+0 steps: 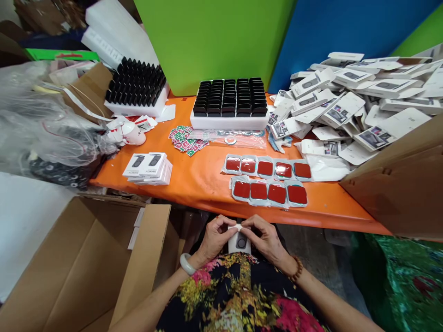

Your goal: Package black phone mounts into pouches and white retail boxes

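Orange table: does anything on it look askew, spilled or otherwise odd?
Yes: at the right, the white boxes lie in a jumbled heap, several open, unlike the tidy stack at left. The small cards are also loosely scattered.

Left hand and right hand on white box

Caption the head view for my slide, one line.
Left hand and right hand hold a small white box in front of an orange table bearing two rows of red-faced pads.
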Motion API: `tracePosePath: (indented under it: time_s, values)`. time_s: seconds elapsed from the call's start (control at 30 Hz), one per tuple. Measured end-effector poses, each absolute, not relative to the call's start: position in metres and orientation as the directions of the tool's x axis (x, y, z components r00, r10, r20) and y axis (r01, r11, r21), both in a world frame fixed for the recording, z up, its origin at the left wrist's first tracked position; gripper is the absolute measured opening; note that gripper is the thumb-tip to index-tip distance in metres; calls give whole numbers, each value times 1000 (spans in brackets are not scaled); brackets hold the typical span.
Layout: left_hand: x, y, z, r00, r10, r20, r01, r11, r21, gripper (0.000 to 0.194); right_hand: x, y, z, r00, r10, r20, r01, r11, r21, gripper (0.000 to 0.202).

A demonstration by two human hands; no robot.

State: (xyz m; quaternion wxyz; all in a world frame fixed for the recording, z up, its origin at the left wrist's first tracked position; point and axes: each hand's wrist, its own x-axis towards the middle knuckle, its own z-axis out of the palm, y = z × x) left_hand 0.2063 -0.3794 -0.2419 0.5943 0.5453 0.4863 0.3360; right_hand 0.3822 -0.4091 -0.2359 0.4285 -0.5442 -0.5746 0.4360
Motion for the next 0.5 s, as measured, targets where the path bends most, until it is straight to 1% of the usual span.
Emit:
tracePosePath:
  time_s: [0.07, 0.2, 0.27, 0.37, 0.5]
  values:
    - [208, -378, -239, 279, 929, -242, 121, 216, 969, 22, 379, -406, -234, -14, 998, -58, 228, -53, -972, 22]
    - [211, -370, -234, 249, 912, -326, 57, 322, 945, 24, 374, -397, -229, -4, 957, -289, 47, -289, -956, 30]
    - [210, -368, -234, 261, 898, -354, 49, 354, 934, 25, 373, -395, -228, -22, 936, -352, 3, -352, -936, 31]
    - [206, -367, -234, 282, 883, -374, 81, 367, 927, 26, 373, -396, -231, -25, 935, -354, 31, -353, -935, 33]
    - [201, -373, -239, 324, 865, -382, 123, 362, 924, 25, 378, -404, -239, -63, 976, -207, 161, -195, -968, 33]
